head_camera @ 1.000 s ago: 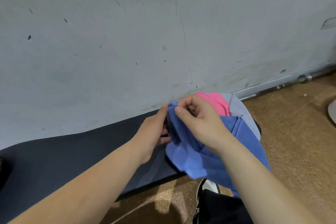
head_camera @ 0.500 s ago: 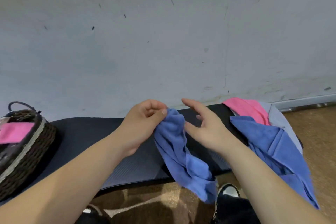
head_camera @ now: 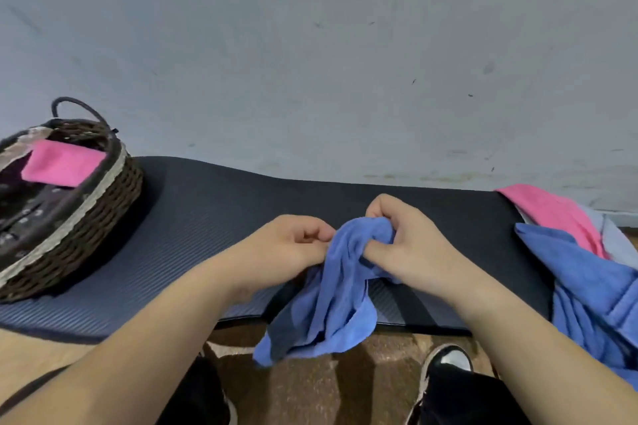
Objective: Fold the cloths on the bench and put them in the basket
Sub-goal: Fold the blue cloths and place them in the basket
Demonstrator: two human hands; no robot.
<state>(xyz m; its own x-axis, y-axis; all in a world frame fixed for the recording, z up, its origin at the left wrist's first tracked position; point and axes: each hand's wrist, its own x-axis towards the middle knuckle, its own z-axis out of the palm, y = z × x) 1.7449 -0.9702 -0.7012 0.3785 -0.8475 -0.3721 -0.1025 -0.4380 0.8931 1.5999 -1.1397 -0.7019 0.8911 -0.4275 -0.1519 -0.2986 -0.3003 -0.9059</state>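
In the head view, you are at the start of folding one cloth. Your left hand (head_camera: 293, 245) pinches the top of the blue cloth (head_camera: 331, 304) with curled fingers, and your right hand (head_camera: 407, 245) grips the same bunched top just beside it, with the thumb under the fabric. The cloth is over the middle of the bench (head_camera: 214, 217), near its front edge. It hangs as a crumpled rope: its long axis runs from your hands down toward you, and the lower end points to the floor past the bench edge.

I judge that the next move calls for finding two corners and drawing your hands apart, so that the cloth opens flat.

The basket (head_camera: 86, 210) stands on the left end with a folded pink cloth (head_camera: 62, 162) inside. The unfolded pile (head_camera: 587, 286) lies at the right end.
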